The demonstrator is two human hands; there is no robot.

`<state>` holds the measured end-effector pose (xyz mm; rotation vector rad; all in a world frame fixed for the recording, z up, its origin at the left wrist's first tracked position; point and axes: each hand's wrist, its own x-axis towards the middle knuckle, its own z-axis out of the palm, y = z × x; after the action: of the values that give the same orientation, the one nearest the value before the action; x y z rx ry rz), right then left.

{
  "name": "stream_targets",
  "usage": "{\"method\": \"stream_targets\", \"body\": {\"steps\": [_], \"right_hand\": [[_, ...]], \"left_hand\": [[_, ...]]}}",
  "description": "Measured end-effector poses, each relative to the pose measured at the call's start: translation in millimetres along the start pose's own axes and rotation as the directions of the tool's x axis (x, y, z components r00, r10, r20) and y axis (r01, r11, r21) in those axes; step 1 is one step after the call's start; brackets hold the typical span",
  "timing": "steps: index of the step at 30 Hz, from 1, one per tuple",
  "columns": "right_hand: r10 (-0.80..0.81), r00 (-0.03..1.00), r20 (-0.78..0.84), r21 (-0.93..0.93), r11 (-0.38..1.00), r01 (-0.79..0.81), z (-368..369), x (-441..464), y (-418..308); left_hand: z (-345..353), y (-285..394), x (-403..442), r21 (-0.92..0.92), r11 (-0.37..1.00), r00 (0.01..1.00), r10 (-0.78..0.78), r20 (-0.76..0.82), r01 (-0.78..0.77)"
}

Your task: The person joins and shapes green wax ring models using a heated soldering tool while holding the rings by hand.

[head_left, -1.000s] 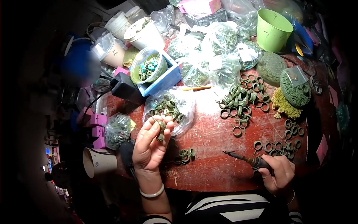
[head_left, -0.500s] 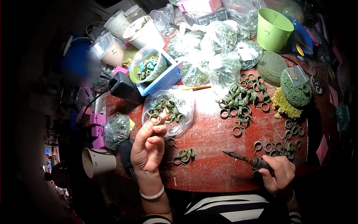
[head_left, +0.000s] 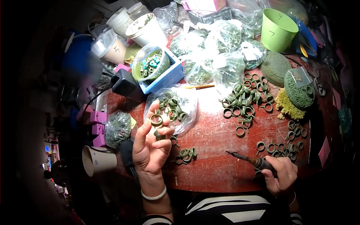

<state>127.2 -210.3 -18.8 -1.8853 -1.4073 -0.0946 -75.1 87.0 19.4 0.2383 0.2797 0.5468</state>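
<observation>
My left hand (head_left: 153,146) is raised over the left of the table and pinches a green ring with a short stem (head_left: 156,120) between thumb and forefinger. A second green ring (head_left: 160,133) shows among its bent fingers. My right hand (head_left: 280,174) is wrapped round the dark handle of a soldering iron (head_left: 258,162), whose thin tip points left, apart from any ring. Behind the left hand lies an open plastic bag (head_left: 189,119) with several green rings. A small group of rings (head_left: 186,155) lies on the table to the right of that hand.
A large pile of rings (head_left: 247,97) and a second group (head_left: 287,149) lie on the red table (head_left: 210,168). Knotted bags (head_left: 225,41), a green bucket (head_left: 277,32), a blue crate (head_left: 163,82), green round pads (head_left: 298,90) and a yellow sponge (head_left: 289,105) stand around.
My left fingers have shifted, with the forefinger more upright and the pinched ring turned to face me. A second ring now shows lower in the hand. My right hand has barely moved.
</observation>
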Motion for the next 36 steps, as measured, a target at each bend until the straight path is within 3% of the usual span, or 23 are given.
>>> {"method": "stream_targets", "body": {"steps": [8,10,16,20,23,36], "right_hand": [[0.008,1.0,0.004,-0.01,1.0,-0.008,-1.8,-2.2,-0.9],[0.1,0.994,-0.041,0.032,0.995,-0.099,-4.8,-3.6,-4.2],[0.011,0.991,-0.13,-0.074,0.997,-0.021,-9.5,-2.1,2.8],[0.093,0.991,-0.1,0.046,0.995,-0.088,-9.5,-0.6,2.3],[0.106,0.992,-0.065,0.069,0.992,-0.101,-11.4,1.9,0.8],[0.129,0.991,-0.032,0.05,0.991,-0.127,-11.1,5.1,-2.7]], "left_hand": [[0.8,-4.9,-3.9,0.175,0.984,0.997,0.031,-0.071,-0.018],[3.4,-11.7,-3.7,0.288,0.958,0.996,0.027,-0.089,-0.001],[22.1,-79.7,2.0,0.423,0.852,0.951,-0.273,-0.143,0.308],[19.0,-105.3,9.0,0.439,0.815,0.925,-0.323,-0.199,0.378],[10.0,-101.7,11.9,0.367,0.838,0.914,-0.38,-0.14,0.404],[9.8,-101.8,10.4,0.404,0.831,0.924,-0.347,-0.161,0.382]]}}
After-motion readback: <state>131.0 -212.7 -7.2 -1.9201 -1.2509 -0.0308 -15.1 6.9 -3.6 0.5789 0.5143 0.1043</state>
